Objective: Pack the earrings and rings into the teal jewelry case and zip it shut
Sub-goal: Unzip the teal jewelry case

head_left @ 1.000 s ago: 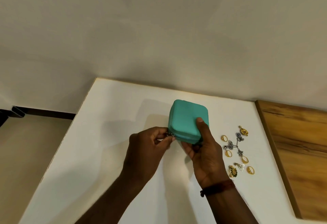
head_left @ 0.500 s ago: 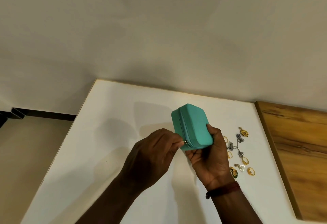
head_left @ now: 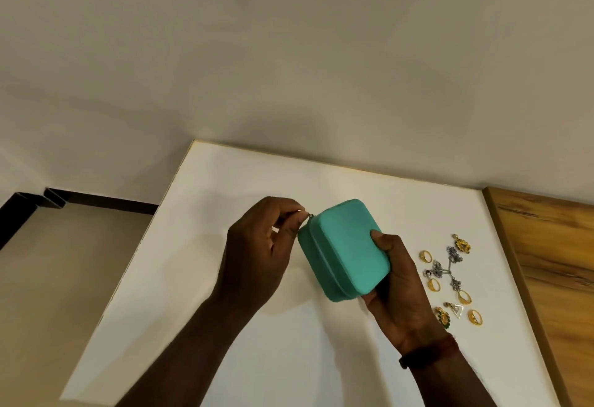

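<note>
The teal jewelry case (head_left: 345, 247) is held tilted above the white table (head_left: 225, 326). My right hand (head_left: 397, 291) grips its right side from below, thumb on the lid. My left hand (head_left: 260, 252) pinches the small metal zipper pull (head_left: 308, 213) at the case's upper left corner. Gold rings (head_left: 433, 284) and gold and silver earrings (head_left: 451, 257) lie loose on the table to the right of the case, just beyond my right hand.
A wooden panel (head_left: 553, 265) borders the table on the right. The table's left edge drops to the floor, where a dark skirting strip (head_left: 80, 199) runs along the wall. A plain wall stands behind the table.
My left hand has drawn the zipper pull from the case's near corner along its side to the far left corner. My right hand has turned and tilted the case.
</note>
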